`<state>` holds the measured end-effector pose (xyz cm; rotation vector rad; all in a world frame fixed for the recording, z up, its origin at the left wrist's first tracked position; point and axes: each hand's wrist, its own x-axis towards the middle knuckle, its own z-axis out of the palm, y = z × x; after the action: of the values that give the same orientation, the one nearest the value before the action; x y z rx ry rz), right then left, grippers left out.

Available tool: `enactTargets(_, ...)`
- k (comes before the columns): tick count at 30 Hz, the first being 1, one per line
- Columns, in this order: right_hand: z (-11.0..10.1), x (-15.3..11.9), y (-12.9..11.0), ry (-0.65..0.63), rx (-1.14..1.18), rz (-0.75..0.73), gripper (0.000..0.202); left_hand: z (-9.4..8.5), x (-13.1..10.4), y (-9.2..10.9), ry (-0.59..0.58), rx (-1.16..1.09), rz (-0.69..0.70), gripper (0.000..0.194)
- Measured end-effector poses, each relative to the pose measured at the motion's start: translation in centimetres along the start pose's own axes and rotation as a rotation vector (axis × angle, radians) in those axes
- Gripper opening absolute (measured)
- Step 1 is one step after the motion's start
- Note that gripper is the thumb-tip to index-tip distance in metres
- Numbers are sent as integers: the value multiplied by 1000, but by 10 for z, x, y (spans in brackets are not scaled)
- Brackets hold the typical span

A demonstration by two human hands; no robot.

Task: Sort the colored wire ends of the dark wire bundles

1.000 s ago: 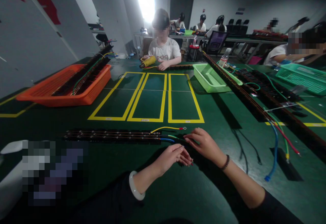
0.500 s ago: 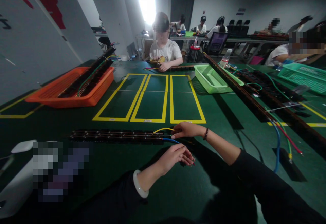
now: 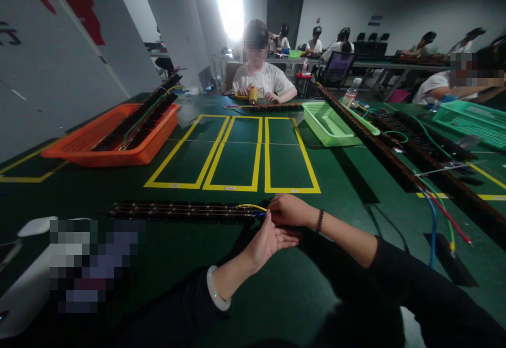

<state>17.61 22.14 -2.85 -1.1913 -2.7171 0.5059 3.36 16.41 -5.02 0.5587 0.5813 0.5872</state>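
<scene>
A long dark strip [image 3: 177,211] with rows of small shiny contacts lies crosswise on the green table. From its right end, a yellow wire [image 3: 251,205] and a short blue wire [image 3: 259,214] lead towards my hands. My right hand [image 3: 290,211] is closed over the wire ends, its fingertips partly hidden. Just below it, my left hand [image 3: 269,242] is turned palm up with fingers stretched out. The left thumb points up beside the blue wire; whether it presses on the wire cannot be made out.
An orange basket [image 3: 106,159] holding similar strips stands at the left. Yellow taped rectangles [image 3: 230,187] mark the table ahead. A green basket [image 3: 334,139], long strips [image 3: 369,145] and loose wires [image 3: 432,226] are on the right. Opposite, a person [image 3: 261,81] holds a yellow tool.
My left hand has turned from palm down to palm up and its thumb has risen to the wires. My right hand has closed in on the wire ends, and the blue wire now bends upward.
</scene>
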Motion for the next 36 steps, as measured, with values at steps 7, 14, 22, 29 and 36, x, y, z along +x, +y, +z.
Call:
enactTargets(7, 12, -11, -35, 19, -585, -56, 22, -2, 7, -2, 249, -299, 108, 26)
enactTargets(14, 29, -25, -51, 113, -551, 67, 31, -10, 10, -7, 274, -403, 138, 13)
enactTargets(22, -12, -34, -22, 182, 0, 267, 18, -11, 11, -6, 152, -337, 100, 30)
enactTargets(29, -18, -41, 11, -190, 447, 390, 43, -12, 10, -1, 54, -271, 98, 48)
enactTargets(36, 1, -40, 11, -384, 1254, 381, 44, -8, 7, 2, 36, -213, 114, 52)
